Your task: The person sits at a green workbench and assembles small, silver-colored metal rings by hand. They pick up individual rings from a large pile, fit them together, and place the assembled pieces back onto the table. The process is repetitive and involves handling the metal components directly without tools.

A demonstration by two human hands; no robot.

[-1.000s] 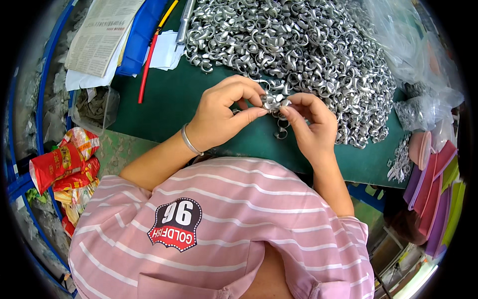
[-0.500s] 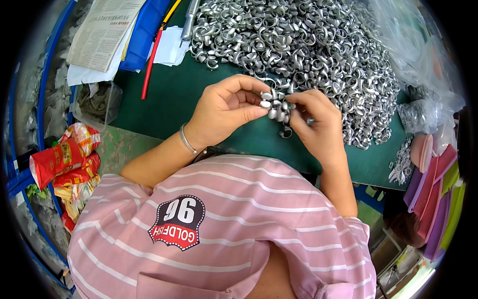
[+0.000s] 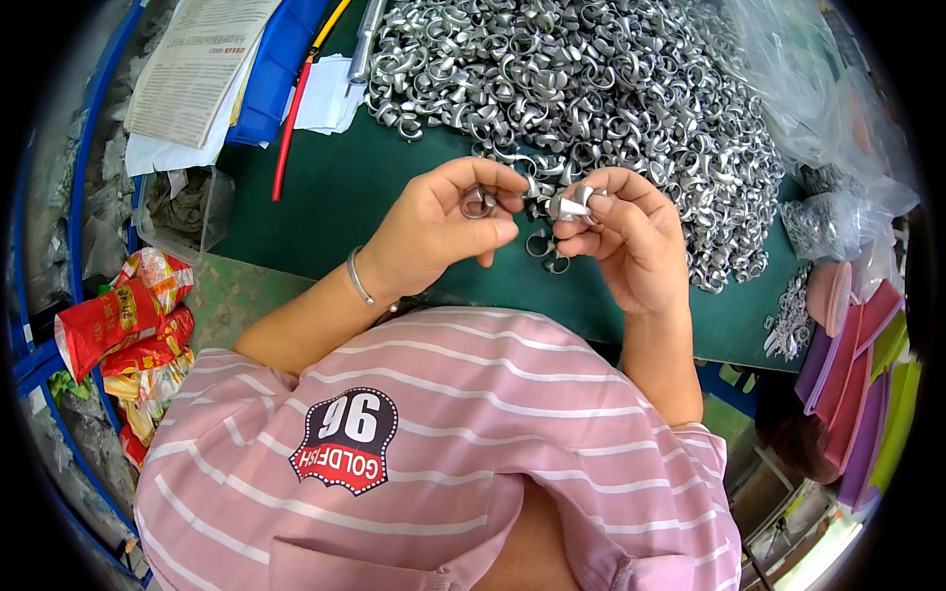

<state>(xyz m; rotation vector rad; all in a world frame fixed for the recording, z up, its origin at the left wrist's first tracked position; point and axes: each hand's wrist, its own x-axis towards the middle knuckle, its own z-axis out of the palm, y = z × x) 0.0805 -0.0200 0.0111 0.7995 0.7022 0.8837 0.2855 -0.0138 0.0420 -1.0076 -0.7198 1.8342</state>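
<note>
By the ring pile (image 3: 581, 108), our left hand (image 3: 429, 225) holds one ring (image 3: 477, 214); apart, our right hand (image 3: 641, 231) pinches rings (image 3: 574, 209); picking-over seems underway; next probably needs steadiness.

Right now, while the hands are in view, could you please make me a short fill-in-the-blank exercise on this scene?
1. The right hand pinches silvery ring-shaped pieces between its fingers and its ____.
2. A silvery bracelet circles the person's ____ wrist.
3. The big pile of similar pieces lies on a table whose top is coloured ____.
4. The thin rod is yellow at its far end and ____ at its near end.

Missing words: thumb; left; green; red.
</note>
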